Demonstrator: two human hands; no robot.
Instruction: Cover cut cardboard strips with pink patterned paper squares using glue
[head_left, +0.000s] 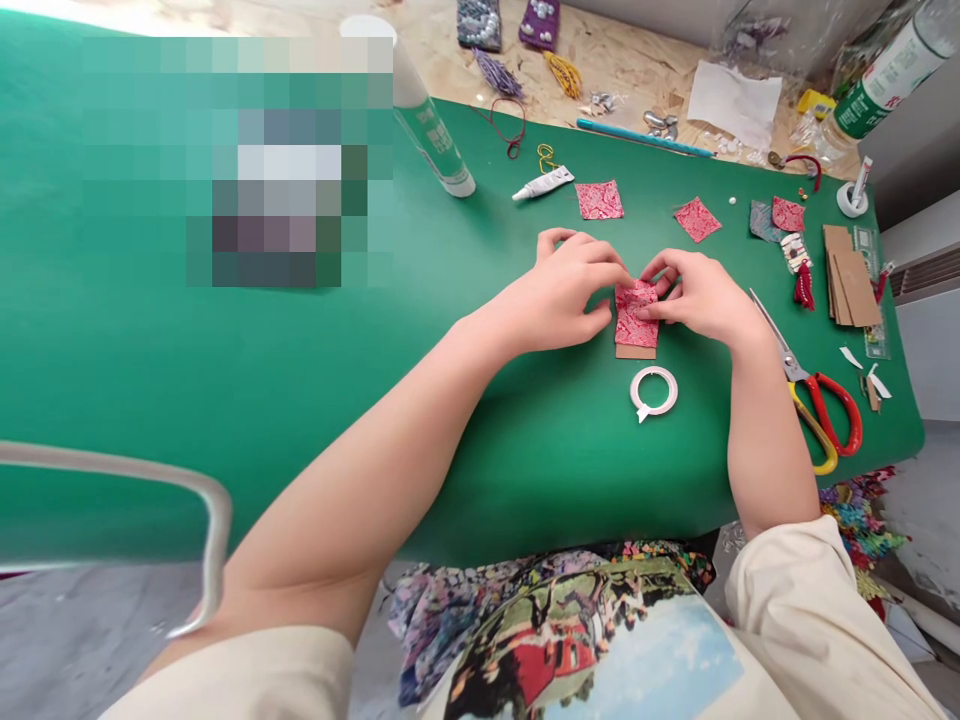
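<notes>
A red patterned fabric piece [630, 325] lies over a piece of cardboard [635, 352], whose brown lower edge shows below it. My left hand [576, 290] is at its upper left, fingers apart, with a fingertip touching the fabric's top edge. On the other side, my right hand [701, 297] grips the fabric's right edge, thumb on its face and index finger at the upper corner. A roll of white tape [636, 392] lies just below the card. Red-and-yellow handled scissors [806, 377] rest beside my right forearm.
Beyond my hands lie two red fabric squares [600, 200], a glue tube [544, 185] and a blue pencil [645, 137]. A tall white-and-green bottle [442, 150] stands farther left. Cardboard strips [853, 285] and a tasselled piece [801, 270] are at right. A pale curved bar [214, 520] crosses lower left.
</notes>
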